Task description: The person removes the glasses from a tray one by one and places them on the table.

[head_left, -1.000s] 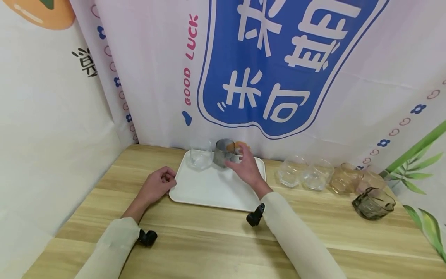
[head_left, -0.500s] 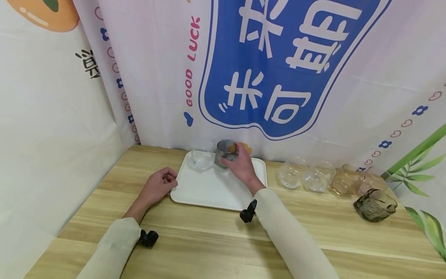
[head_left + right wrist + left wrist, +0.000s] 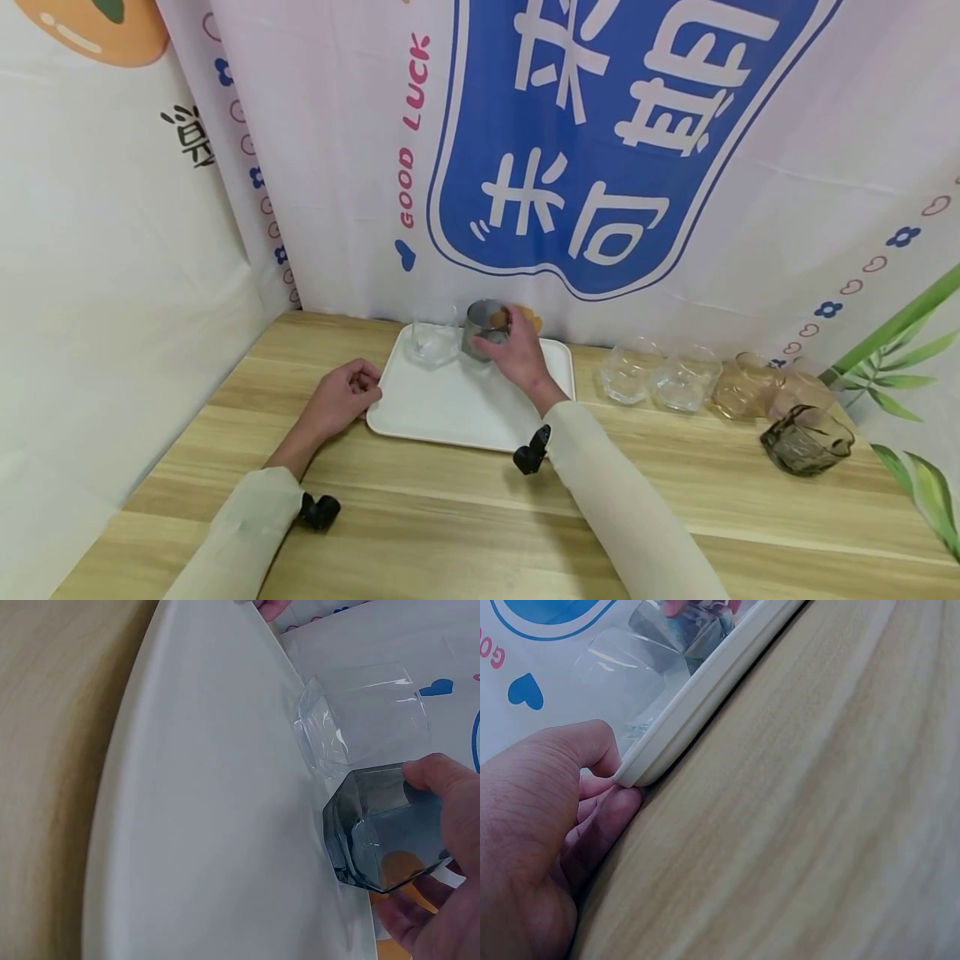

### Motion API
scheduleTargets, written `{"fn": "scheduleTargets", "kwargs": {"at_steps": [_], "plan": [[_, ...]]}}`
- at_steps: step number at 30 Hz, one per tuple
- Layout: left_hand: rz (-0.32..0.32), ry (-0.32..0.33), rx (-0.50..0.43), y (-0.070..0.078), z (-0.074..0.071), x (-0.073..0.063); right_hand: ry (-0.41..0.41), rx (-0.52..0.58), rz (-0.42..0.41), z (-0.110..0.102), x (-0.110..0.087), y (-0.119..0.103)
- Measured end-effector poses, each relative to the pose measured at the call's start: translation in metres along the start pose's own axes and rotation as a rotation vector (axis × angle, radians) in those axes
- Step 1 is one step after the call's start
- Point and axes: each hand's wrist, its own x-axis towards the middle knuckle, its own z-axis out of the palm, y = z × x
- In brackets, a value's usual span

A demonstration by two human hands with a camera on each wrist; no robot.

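Note:
A white rectangular tray (image 3: pixel 450 408) lies on the wooden table. My left hand (image 3: pixel 341 398) pinches its left rim, with fingertips above and below the edge in the left wrist view. Towards the tray's back stands a smoky grey drinking glass (image 3: pixel 367 832), faceted at its base. Around its right side my right hand (image 3: pixel 522 354) curls, thumb on the near wall and fingers on the far side, holding it upright. Just left of that glass is a clear glass (image 3: pixel 433 346), also on the tray.
To the tray's right, a row of glasses lines the table: two clear glasses (image 3: pixel 628 379), (image 3: pixel 684 385), an amber glass (image 3: pixel 742 387) and a pale pinkish one (image 3: pixel 798 387). A dark wavy-rimmed glass (image 3: pixel 802 446) stands before them. A printed curtain (image 3: pixel 337 167) hangs behind.
My right hand has moved slightly left and its fingers have closed round the grey glass. The left hand keeps its place at the tray rim.

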Motion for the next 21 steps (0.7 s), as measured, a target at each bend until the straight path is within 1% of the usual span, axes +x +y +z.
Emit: {"fn": "scheduleTargets", "kwargs": {"at_steps": [5, 8, 11, 17, 21], "plan": [[-0.004, -0.001, 0.007, -0.001, 0.001, 0.001, 0.025, -0.014, -0.006, 0.001, -0.001, -0.001], [-0.013, -0.002, 0.008, -0.001, 0.001, 0.000, 0.048, 0.001, -0.009, 0.000, -0.002, 0.000], [-0.015, -0.005, 0.003, -0.001, 0.002, 0.000, 0.068, 0.018, 0.006, -0.001, -0.005, 0.000], [-0.014, 0.000, -0.002, -0.002, 0.000, 0.001, 0.073, 0.023, 0.047, -0.012, -0.012, -0.006], [-0.019, 0.002, -0.001, -0.001, 0.000, 0.000, 0.063, 0.019, 0.032, -0.023, -0.021, -0.011]]}}
